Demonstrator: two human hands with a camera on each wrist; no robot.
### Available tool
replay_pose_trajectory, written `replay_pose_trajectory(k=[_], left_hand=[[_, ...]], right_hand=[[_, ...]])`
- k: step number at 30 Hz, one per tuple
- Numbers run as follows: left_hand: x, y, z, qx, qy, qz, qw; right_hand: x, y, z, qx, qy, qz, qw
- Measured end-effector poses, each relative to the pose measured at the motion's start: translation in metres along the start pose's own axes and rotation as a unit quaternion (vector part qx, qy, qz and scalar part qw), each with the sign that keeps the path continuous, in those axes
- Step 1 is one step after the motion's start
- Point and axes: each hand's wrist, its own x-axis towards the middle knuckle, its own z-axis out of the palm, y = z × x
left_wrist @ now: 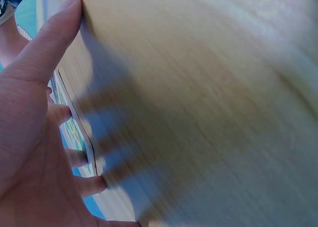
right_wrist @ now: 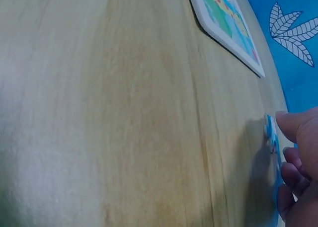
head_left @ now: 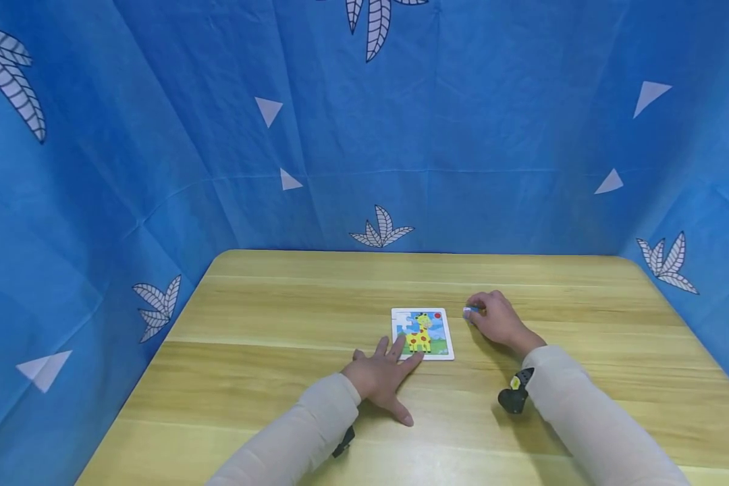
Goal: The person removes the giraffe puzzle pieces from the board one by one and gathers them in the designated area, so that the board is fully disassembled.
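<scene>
A small white-framed giraffe puzzle board lies flat on the wooden table. My left hand lies flat with spread straight fingers, its fingertips pressing on the board's near left edge. My right hand is just right of the board, its curled fingers pinching a small blue puzzle piece at the table surface. In the right wrist view the blue piece sits between thumb and fingers, with the board farther off.
Blue patterned cloth walls the table at the back and both sides. A wrist camera sits on my right sleeve. Bare wood stretches to the left and front of the board.
</scene>
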Motion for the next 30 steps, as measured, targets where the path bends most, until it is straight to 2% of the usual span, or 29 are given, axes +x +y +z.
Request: replay_pose_trajectory(k=[5, 19, 25, 30], left_hand=[[0.0, 0.001, -0.001, -0.004, -0.003, -0.005, 1.0], [0.004, 0.001, 0.0, 0.0, -0.003, -0.007, 1.0], [0.004, 0.002, -0.001, 0.007, -0.003, -0.004, 1.0], [0.004, 0.002, -0.002, 0.005, -0.004, -0.005, 1.0]], right_hand=[[0.001, -0.004, -0.001, 0.01, 0.011, -0.015, 1.0], [0.009, -0.033, 0.01, 0.049, -0.006, -0.031, 0.998], [0.011, -0.047, 0.019, 0.056, -0.007, -0.068, 0.996], [0.015, -0.058, 0.025, 0.066, -0.03, -0.064, 0.995]])
